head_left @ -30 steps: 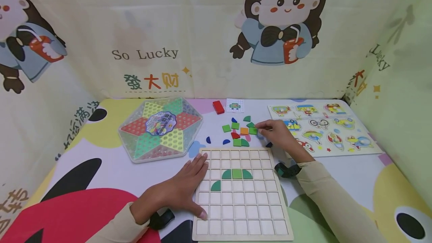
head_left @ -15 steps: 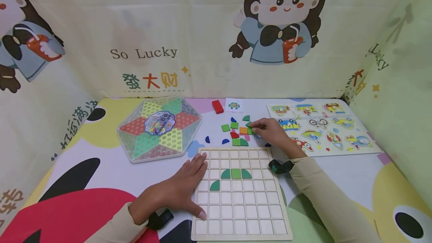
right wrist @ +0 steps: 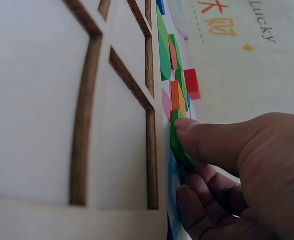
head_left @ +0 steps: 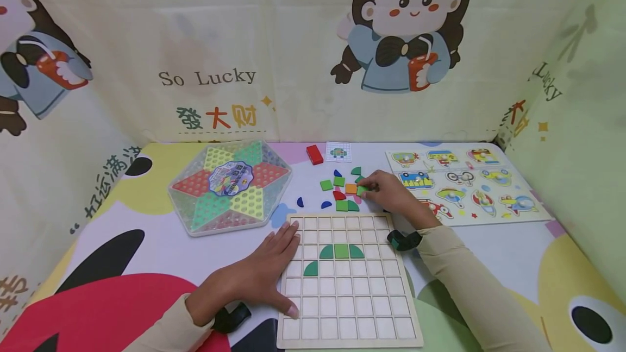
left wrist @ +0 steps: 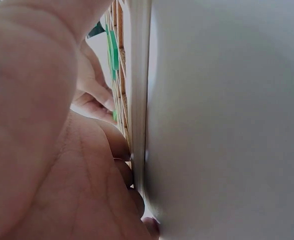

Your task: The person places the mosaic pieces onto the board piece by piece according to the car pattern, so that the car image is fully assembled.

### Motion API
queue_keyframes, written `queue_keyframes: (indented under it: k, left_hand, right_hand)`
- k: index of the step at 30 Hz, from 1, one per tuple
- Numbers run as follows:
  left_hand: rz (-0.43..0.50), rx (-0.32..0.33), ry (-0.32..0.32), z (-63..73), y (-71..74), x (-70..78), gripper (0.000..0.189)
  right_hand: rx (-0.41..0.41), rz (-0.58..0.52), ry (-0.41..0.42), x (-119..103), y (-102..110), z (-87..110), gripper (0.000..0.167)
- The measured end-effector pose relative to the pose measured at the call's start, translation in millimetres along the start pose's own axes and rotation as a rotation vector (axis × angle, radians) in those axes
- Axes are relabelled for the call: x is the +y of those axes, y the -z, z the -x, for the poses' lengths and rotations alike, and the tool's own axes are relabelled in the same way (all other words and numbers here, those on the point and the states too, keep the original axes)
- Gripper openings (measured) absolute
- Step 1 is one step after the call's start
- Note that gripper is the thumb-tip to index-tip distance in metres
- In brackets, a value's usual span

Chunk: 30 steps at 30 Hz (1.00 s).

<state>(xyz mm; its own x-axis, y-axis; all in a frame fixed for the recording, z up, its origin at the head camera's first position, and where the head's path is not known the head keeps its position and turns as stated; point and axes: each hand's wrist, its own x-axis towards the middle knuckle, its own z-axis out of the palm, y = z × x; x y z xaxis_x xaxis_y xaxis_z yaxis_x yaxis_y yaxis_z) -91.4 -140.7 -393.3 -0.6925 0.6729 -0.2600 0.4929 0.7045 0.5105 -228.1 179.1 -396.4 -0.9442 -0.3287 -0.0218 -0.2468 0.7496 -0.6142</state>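
Observation:
The left hand (head_left: 264,270) lies spread along the left edge of a wooden grid board (head_left: 415,314), its fingers straight and thumb apart. In the left wrist view, the palm and fingers are against the board's side. Beyond the board, the right hand (head_left: 391,194) pinches a green square tile (right wrist: 176,132); its thumb is on the tile, beside an orange square tile (head_left: 350,189). Set in the board are a green square (head_left: 340,251) and several green quarter-circle pieces (head_left: 311,269). Loose green squares (head_left: 326,185), a red piece (head_left: 339,195) and blue pieces (head_left: 326,205) lie around the right hand.
A pattern card (head_left: 338,152) and a red block (head_left: 314,155) lie behind the tiles. At left is a hexagonal Chinese checkers box (head_left: 230,211). A vehicle picture board (head_left: 469,200) lies right, close to the right hand. A printed cloth wall (head_left: 293,69) stands behind.
My right hand has shifted slightly left and onto the green square tile, where it now pinches it. The left hand has stayed on the board.

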Motion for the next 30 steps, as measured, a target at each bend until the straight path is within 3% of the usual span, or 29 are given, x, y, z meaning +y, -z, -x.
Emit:
queue_keyframes:
  k: [13, 24, 30]
  left_hand:
    - [0.0, -0.01, 0.012, 0.9, -0.6, 0.4, 0.127]
    - [0.006, -0.004, 0.001, 1.1, 0.1, 0.7, 0.127]
    - [0.003, -0.007, 0.004, 0.8, 1.2, 1.3, 0.126]
  right_hand:
    - [0.026, -0.076, -0.057, 2.5, -1.9, 4.3, 0.015]
    - [-0.001, -0.109, -0.04, -6.9, 1.6, 12.6, 0.016]
    - [-0.034, -0.14, 0.027, -16.7, 0.0, 17.2, 0.015]
